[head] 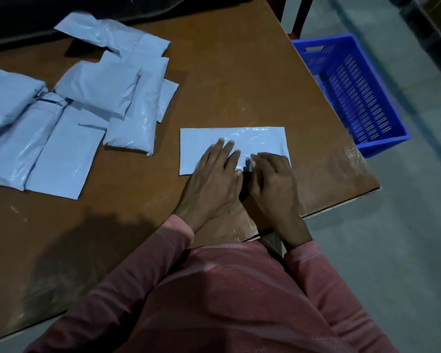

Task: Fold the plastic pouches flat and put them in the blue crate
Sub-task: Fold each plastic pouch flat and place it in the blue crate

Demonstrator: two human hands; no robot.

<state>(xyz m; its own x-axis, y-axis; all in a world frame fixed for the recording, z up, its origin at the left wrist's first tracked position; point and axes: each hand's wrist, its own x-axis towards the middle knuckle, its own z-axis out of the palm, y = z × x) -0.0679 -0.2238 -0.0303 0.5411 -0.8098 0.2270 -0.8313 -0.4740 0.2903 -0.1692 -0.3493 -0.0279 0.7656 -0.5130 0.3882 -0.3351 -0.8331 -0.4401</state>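
Closest in are two pink sleeves (pixel 163 253) of the person at the brown table (pixel 239 72). Just past them, both hands lie side by side on one light blue pouch (pixel 239 138). This pouch lies flat near the table's right corner, with its long side going left to right. The left hand (pixel 214 179) is spread flat, with its fingers straight and a little apart, and it presses down on the middle of the pouch. The right hand (pixel 273 184) is on the pouch's near right part. Its fingers are bent, with the knuckles up and the tips down on the plastic. I cannot tell if they pinch the plastic or just push on it. To the left, apart from this pouch, is a pile of pouches (pixel 99 98) of the same blue. Some of them are puffy and some flat, and they lie on top of each other. Farther off, on the gray floor (pixel 392 225) just beside the table's right edge, is the blue crate (pixel 354 90). Its walls and bottom have many thin slots, and inside it the slotted bottom shows. At the far back of the table is something dark (pixel 61 11), too blurry to make out.
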